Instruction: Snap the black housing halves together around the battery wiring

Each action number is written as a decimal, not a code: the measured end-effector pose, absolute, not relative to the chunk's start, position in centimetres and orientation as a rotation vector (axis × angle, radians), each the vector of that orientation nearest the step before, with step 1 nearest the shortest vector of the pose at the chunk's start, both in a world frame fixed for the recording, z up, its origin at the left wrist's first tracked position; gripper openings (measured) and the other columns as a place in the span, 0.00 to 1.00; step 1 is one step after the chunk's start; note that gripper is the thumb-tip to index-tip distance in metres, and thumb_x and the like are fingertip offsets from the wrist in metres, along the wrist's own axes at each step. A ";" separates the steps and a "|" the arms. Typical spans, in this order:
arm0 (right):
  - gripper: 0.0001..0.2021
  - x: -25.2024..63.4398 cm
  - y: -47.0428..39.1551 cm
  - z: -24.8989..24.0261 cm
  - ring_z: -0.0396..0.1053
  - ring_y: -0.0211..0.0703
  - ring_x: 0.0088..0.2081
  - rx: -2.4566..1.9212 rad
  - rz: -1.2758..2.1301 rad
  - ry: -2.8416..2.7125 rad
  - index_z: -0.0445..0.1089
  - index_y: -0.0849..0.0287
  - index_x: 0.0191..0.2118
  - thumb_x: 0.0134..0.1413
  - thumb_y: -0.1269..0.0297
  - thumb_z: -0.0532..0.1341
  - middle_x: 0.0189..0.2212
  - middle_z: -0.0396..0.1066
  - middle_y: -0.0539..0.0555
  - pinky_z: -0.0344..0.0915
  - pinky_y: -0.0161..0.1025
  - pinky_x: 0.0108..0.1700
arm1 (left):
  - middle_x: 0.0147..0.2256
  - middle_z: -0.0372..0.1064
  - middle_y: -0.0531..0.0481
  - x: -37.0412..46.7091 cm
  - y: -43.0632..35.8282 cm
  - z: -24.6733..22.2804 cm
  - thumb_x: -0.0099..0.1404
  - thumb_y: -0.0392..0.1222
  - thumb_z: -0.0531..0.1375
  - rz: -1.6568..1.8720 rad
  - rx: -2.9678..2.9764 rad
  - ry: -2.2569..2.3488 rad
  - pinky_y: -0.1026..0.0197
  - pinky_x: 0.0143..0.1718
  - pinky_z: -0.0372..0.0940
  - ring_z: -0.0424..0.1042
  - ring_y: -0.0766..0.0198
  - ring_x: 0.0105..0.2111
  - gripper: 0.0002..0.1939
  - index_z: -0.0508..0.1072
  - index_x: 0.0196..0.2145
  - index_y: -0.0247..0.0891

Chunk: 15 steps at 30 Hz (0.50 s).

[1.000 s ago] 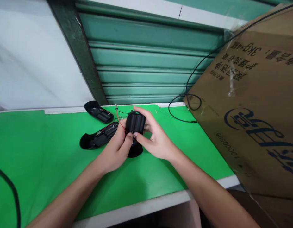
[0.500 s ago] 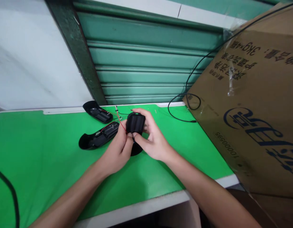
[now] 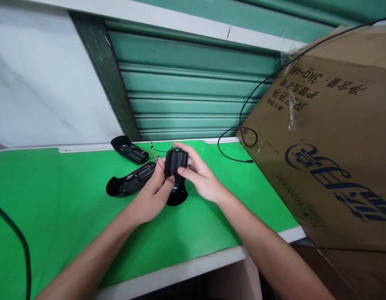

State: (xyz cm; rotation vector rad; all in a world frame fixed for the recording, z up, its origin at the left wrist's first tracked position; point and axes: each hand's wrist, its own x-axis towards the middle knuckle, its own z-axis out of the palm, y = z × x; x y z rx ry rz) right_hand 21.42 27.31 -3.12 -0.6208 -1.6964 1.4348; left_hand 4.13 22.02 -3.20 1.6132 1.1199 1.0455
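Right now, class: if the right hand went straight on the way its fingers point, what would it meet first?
The right hand points left and already touches the black case; past that, probably the left hand.

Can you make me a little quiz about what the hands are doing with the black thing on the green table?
1. True or false: both the left hand and the right hand touch the black battery case.
2. How many other black shells lie on the green mat besides the held one? A) none B) two C) five
3. Fill in: a thin ___ wire runs beside the battery case.

Key: 1. True. 2. B: the near shell and the far shell. 3. Red.
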 end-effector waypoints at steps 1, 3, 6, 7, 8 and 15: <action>0.33 21.6 27.4 -3.2 0.73 0.49 0.59 -0.620 1.449 -1.694 0.57 0.52 0.70 0.62 0.60 0.63 0.60 0.72 0.55 0.66 0.49 0.66 | 0.63 0.64 0.42 4.1 22.1 -3.3 0.77 0.47 0.50 1.041 1.642 1.113 0.45 0.69 0.57 0.64 0.51 0.62 0.21 0.58 0.64 0.44; 0.33 21.9 27.5 -3.2 0.73 0.50 0.58 -0.616 1.461 -1.689 0.57 0.53 0.70 0.61 0.59 0.64 0.58 0.73 0.55 0.66 0.49 0.66 | 0.65 0.62 0.39 4.1 22.2 -3.4 0.78 0.48 0.50 1.033 1.704 1.100 0.44 0.70 0.56 0.63 0.51 0.64 0.24 0.55 0.67 0.42; 0.34 22.2 27.6 -2.9 0.73 0.49 0.58 -0.619 1.447 -1.695 0.58 0.54 0.70 0.62 0.57 0.65 0.58 0.74 0.56 0.67 0.48 0.65 | 0.68 0.59 0.36 4.2 22.1 -3.2 0.79 0.50 0.49 1.025 1.761 1.082 0.44 0.71 0.54 0.60 0.50 0.67 0.27 0.51 0.70 0.39; 0.35 22.2 27.7 -2.7 0.74 0.49 0.57 -0.620 1.446 -1.699 0.56 0.53 0.71 0.62 0.56 0.66 0.58 0.74 0.56 0.67 0.48 0.65 | 0.69 0.57 0.36 4.2 22.0 -3.0 0.79 0.50 0.50 1.027 1.765 1.072 0.44 0.72 0.52 0.59 0.50 0.68 0.28 0.50 0.71 0.39; 0.37 22.1 27.8 -2.5 0.74 0.49 0.57 -0.620 1.448 -1.701 0.54 0.53 0.72 0.62 0.54 0.66 0.57 0.75 0.56 0.68 0.48 0.64 | 0.70 0.57 0.37 4.1 21.8 -2.8 0.79 0.51 0.50 1.030 1.768 1.061 0.44 0.73 0.51 0.57 0.50 0.70 0.30 0.50 0.72 0.40; 0.41 27.9 21.5 -1.7 0.79 0.57 0.52 -0.754 1.386 -1.278 0.61 0.48 0.68 0.51 0.48 0.75 0.52 0.79 0.58 0.73 0.56 0.60 | 0.55 0.74 0.40 1.3 22.1 -0.9 0.79 0.55 0.48 1.094 2.047 1.253 0.50 0.55 0.68 0.76 0.51 0.47 0.27 0.68 0.66 0.39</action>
